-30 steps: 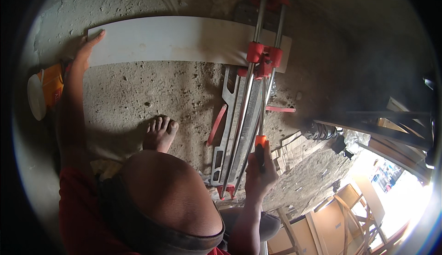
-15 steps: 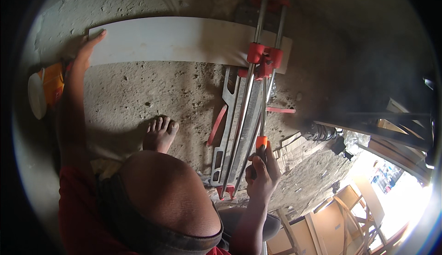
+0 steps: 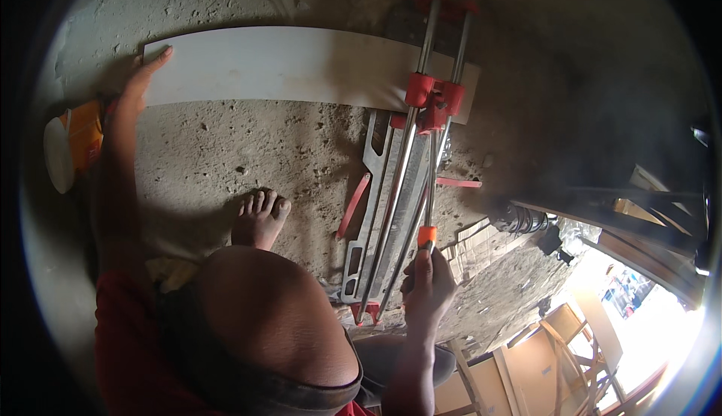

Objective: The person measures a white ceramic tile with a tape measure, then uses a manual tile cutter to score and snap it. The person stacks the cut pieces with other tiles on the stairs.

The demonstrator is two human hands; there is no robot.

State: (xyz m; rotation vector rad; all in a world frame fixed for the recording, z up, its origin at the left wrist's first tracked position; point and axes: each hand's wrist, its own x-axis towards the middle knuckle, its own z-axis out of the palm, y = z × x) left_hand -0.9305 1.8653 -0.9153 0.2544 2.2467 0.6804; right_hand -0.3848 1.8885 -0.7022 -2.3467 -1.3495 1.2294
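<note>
A long pale tile strip (image 3: 278, 66) lies across the far side, its right end under the rails of a manual tile cutter (image 3: 380, 190). My left hand (image 3: 143, 84) grips the strip's left end, thumb on top and the other fingers mostly hidden. My right hand (image 3: 430, 281) is wrapped round the dark grip of the cutter's lever (image 3: 430, 190), just below its orange collar (image 3: 427, 235). The lever runs up to the red carriage (image 3: 434, 100) on the two steel rails, over the tile near its right end.
A yellow container with a pale round end (image 3: 83, 139) stands by my left forearm. My bare foot (image 3: 262, 217) rests on the rough, dusty floor (image 3: 203, 160). Flattened cardboard (image 3: 481, 251) lies right of the cutter. Wooden frames and panels (image 3: 541, 363) stand at the lower right.
My right hand has closed more tightly round the lever grip, which has dipped very slightly toward me. The left hand and the tile look almost unmoved.
</note>
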